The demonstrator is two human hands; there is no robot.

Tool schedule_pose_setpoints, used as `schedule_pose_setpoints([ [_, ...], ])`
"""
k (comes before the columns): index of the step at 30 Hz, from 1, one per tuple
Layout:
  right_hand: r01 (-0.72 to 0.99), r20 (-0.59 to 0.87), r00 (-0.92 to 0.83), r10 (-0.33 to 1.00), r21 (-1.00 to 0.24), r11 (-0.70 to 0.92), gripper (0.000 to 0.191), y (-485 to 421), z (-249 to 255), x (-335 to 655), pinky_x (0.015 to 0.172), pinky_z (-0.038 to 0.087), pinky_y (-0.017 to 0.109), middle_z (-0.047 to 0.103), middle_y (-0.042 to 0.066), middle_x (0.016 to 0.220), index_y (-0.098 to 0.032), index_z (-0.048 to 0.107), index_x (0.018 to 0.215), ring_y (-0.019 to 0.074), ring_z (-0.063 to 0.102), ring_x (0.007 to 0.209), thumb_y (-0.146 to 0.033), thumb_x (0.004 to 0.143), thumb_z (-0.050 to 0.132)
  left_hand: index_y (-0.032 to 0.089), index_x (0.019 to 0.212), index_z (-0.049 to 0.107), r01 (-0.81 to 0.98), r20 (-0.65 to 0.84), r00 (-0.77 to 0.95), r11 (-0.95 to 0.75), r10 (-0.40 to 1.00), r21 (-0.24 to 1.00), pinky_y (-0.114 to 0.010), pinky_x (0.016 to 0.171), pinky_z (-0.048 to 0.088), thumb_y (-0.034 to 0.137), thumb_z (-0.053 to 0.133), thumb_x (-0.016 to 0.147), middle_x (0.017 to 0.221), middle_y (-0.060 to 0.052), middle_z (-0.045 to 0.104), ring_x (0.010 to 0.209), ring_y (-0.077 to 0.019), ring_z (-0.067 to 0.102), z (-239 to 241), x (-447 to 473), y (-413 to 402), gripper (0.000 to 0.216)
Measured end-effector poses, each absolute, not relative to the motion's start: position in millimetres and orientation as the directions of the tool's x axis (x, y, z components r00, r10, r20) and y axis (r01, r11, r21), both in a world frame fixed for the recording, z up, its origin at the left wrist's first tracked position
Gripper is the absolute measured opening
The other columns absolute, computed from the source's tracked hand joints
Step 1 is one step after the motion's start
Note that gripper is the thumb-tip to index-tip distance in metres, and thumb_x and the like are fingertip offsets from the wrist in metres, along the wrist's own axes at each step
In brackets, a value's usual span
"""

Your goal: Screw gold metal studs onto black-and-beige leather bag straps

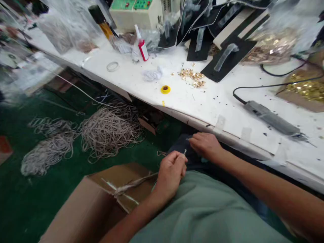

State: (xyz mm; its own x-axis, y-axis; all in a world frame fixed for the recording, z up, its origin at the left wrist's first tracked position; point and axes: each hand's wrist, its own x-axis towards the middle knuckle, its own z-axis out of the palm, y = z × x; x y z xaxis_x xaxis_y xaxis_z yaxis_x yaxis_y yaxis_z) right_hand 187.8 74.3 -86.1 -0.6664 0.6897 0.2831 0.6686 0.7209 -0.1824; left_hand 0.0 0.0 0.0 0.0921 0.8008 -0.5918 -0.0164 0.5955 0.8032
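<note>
Above my lap, my left hand (170, 172) is closed in a pinch, and the pale end of a cord (185, 152) sticks up past the fingertips. A bundle of light cords (134, 184) runs from behind that hand over the edge of an open cardboard box (73, 206). A small loop of cord (161, 153) shows just beyond the left hand. My right hand (206, 145) is closed close by, near the table's front edge, with a small tip at its fingers too blurred to name. The two hands are apart.
The white table (182, 108) carries a yellow tape roll (165, 89), gold metal pieces (192, 77), a red-and-white bottle (142, 45), a corded grey handheld tool (273, 118) and black panels (225, 62). Heaps of cord (108, 130) lie on the green floor at left.
</note>
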Motion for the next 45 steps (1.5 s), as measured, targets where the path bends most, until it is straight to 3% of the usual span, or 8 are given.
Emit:
schedule_pose_setpoints([
  [5,0.682,0.362,-0.556,0.748,-0.314,0.660,0.024,67.7,-67.1,194.8,0.061,0.035,0.030,0.065,0.004,0.072,-0.016,0.067,0.078,0.0155,0.057,0.066,-0.018,0.098,0.054,0.019,0.082,0.058,-0.190,-0.650,0.083,0.652,0.755,0.734,-0.016,0.035,0.014,0.047,0.060,0.087,0.048,0.008,0.046,0.036,-0.0035,0.022,-3.1,3.0,-0.4,0.028],
  [11,0.504,0.564,-0.543,0.622,-0.373,0.779,0.014,47.2,-28.5,171.3,0.064,0.038,0.030,0.067,0.004,0.075,-0.016,0.068,0.086,0.0148,0.057,0.068,-0.018,0.097,0.060,0.018,0.081,0.057,-0.224,-0.643,0.065,0.639,0.763,0.736,-0.017,0.036,0.014,0.046,0.062,0.086,0.049,0.008,0.047,0.037,-0.0035,0.023,-4.0,3.7,5.9,0.029],
  [16,0.491,0.529,-0.629,0.570,-0.298,0.819,0.022,47.1,-30.9,169.5,0.063,0.035,0.032,0.063,0.003,0.071,-0.017,0.066,0.079,0.0149,0.051,0.064,-0.016,0.098,0.056,0.020,0.076,0.052,-0.214,-0.642,0.055,0.637,0.765,0.741,-0.017,0.036,0.013,0.046,0.063,0.085,0.048,0.010,0.041,0.038,-0.0041,0.022,-7.2,3.0,3.0,0.029],
  [21,0.669,0.341,-0.622,0.705,-0.237,0.705,0.028,63.7,-71.4,190.6,0.058,0.030,0.031,0.059,0.002,0.064,-0.018,0.063,0.070,0.0152,0.050,0.060,-0.013,0.096,0.054,0.018,0.080,0.059,-0.122,-0.573,0.126,0.585,0.810,0.801,-0.017,0.038,0.017,0.046,0.059,0.090,0.047,0.009,0.042,0.039,-0.0040,0.025,1.6,1.5,-5.2,0.029],
  [24,0.732,0.298,-0.513,0.805,-0.337,0.592,0.023,65.9,-78.8,198.1,0.057,0.033,0.029,0.062,0.002,0.067,-0.017,0.064,0.073,0.0142,0.055,0.061,-0.015,0.094,0.057,0.018,0.081,0.059,-0.151,-0.551,0.088,0.558,0.830,0.816,-0.016,0.038,0.017,0.046,0.059,0.090,0.047,0.009,0.041,0.039,-0.0039,0.025,5.1,0.3,-4.6,0.029],
  [28,0.649,0.466,-0.390,0.794,-0.472,0.596,0.011,58.0,-47.7,187.1,0.064,0.042,0.026,0.070,0.003,0.079,-0.019,0.068,0.088,0.0139,0.062,0.069,-0.017,0.095,0.060,0.018,0.083,0.059,-0.196,-0.568,0.050,0.566,0.821,0.801,-0.017,0.037,0.015,0.043,0.062,0.087,0.052,0.008,0.047,0.039,-0.0033,0.025,2.0,1.1,1.9,0.026],
  [36,0.513,0.585,-0.551,0.595,-0.326,0.794,0.013,42.3,-8.5,169.7,0.063,0.040,0.031,0.069,0.004,0.075,-0.017,0.068,0.086,0.0147,0.057,0.066,-0.016,0.096,0.060,0.019,0.077,0.056,-0.153,-0.538,0.042,0.538,0.842,0.829,-0.017,0.041,0.020,0.045,0.065,0.087,0.055,0.008,0.045,0.043,-0.0036,0.028,-6.1,1.7,5.5,0.029],
  [45,0.702,0.447,-0.559,0.698,-0.193,0.686,0.029,59.7,-56.1,190.9,0.060,0.031,0.032,0.061,0.003,0.066,-0.018,0.067,0.074,0.0147,0.049,0.061,-0.018,0.100,0.053,0.018,0.073,0.058,0.160,-0.444,0.012,0.437,0.896,0.885,-0.019,0.047,0.025,0.039,0.060,0.088,0.055,0.008,0.042,0.047,-0.0057,0.033,-2.1,-3.8,3.0,0.026],
])
